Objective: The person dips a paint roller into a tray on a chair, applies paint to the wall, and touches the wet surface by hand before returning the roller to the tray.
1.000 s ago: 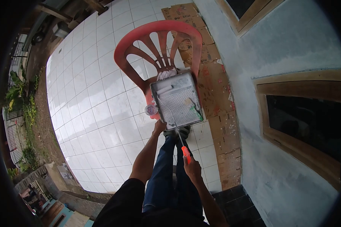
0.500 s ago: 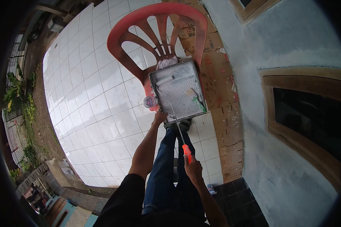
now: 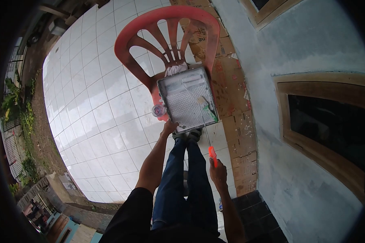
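Note:
My left hand point(image 3: 170, 127) grips the near left corner of a paint tray point(image 3: 163, 97) resting on the seat of a red plastic chair point(image 3: 123, 44). My right hand point(image 3: 218, 172) is closed round the orange handle of a paint roller point(image 3: 213, 156). The roller's thin metal rod reaches forward over the tray, and its pale head lies at the far end, hard to separate from the white paint. A paintbrush point(image 3: 209, 112) with a green handle lies on the tray's right side. Beside the tray's left edge stands a clear cup point(image 3: 158, 110).
A crumpled cloth point(image 3: 176, 69) is tucked behind the tray. Paint-spotted cardboard point(image 3: 241, 137) covers the floor along the grey wall point(image 3: 267, 162). A wood-framed window point(image 3: 286, 109) is on the right, and white tiles point(image 3: 97, 113) extend left.
The roller head has moved right and farther up the tray. My right hand has shifted right with the handle. My left hand still holds the tray corner.

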The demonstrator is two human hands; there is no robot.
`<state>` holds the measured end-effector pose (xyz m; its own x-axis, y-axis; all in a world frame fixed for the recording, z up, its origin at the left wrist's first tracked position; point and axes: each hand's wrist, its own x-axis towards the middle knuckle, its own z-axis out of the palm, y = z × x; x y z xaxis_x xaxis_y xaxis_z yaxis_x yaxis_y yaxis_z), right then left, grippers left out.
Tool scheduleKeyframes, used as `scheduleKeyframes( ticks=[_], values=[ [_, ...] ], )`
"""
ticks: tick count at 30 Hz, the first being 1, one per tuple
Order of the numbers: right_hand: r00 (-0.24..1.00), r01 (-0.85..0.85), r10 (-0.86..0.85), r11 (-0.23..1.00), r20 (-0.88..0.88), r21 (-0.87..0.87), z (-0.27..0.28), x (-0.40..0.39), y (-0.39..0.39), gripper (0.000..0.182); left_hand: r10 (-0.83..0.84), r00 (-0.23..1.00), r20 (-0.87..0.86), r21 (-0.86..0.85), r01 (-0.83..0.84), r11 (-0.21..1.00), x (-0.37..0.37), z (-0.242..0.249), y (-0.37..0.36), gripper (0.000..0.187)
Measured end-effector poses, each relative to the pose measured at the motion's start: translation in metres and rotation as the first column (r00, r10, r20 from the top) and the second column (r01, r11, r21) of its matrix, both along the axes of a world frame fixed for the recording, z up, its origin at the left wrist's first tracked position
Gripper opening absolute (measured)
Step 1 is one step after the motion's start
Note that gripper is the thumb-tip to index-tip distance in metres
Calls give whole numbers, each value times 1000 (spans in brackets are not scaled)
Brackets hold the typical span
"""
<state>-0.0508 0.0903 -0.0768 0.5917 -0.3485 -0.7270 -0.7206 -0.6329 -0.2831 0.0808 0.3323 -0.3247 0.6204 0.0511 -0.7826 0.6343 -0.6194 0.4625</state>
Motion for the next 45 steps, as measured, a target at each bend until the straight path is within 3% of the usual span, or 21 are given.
scheduleKeyframes(
  ticks=[2,6,12,16,20,24,25,26,28,30,31,32,33,34,36,37,39,40,42,43,45],
  values=[
    [1000,10,-10,1000,21,17,-11,6,0,47,44,999,19,-39,-44,998,-5,4,-1,78],
    [995,44,-52,995,81,95,-18,14,-2,47,15,1000,17,-26,-14,1000,-8,-2,0,69],
    [993,63,-74,991,90,122,-5,14,-24,48,-53,998,-17,-29,52,998,-4,-12,6,79],
    [997,2,-11,994,81,108,4,-5,-40,46,-47,999,-9,-44,46,998,0,1,3,79],
    [988,96,-116,979,106,181,12,-36,-50,38,-60,998,-26,-20,59,998,4,22,-1,78],
    [972,99,-134,979,192,180,25,-63,-60,35,-85,996,12,-122,86,989,-5,12,-2,69],
    [970,104,-139,979,201,176,29,-63,-64,35,-165,984,68,-54,168,984,-8,14,-7,50],
    [967,104,-142,978,213,181,34,-66,-68,35,-170,983,70,-58,174,983,-5,15,-8,50],
    [966,109,-148,977,211,183,44,-80,-78,34,-611,701,367,48,642,765,-6,20,-10,31],
    [929,-59,20,994,370,94,38,-93,-94,31,-600,738,307,55,616,786,-9,22,-23,20],
    [928,-58,19,994,373,92,29,-102,-106,31,-468,812,348,-71,521,851,-6,20,-29,21],
    [905,-157,126,987,406,44,23,-114,-118,16,-324,873,364,-201,413,888,-6,19,-36,21],
    [869,-251,230,968,437,-9,20,-121,-129,34,-102,980,171,-280,148,948,4,53,-57,21],
    [868,-252,231,968,440,-10,25,-121,-137,34,-102,979,175,-280,148,948,12,72,-72,21],
    [784,-402,423,904,454,-148,36,-113,-158,34,185,982,-29,-420,-180,889,28,102,-102,26],
    [778,-412,432,899,456,-148,38,-116,-169,34,185,976,-113,-361,-213,908,40,118,-118,38],
    [808,-283,274,957,522,-65,41,-106,-193,18,245,966,-85,-432,-258,864,62,128,-145,46],
    [804,-300,289,952,520,-65,50,-102,-206,18,292,953,-80,-496,-292,818,66,133,-158,55],
    [928,-43,-17,987,372,153,71,-89,-234,6,362,927,-99,-550,-354,757,88,144,-186,59],
    [930,-25,-47,981,366,190,84,-80,-246,18,407,905,-122,-596,-394,700,100,146,-201,62],
    [958,16,-67,983,280,181,103,-72,-274,17,495,847,-194,-653,-488,579,126,156,-235,68]
  ],
)
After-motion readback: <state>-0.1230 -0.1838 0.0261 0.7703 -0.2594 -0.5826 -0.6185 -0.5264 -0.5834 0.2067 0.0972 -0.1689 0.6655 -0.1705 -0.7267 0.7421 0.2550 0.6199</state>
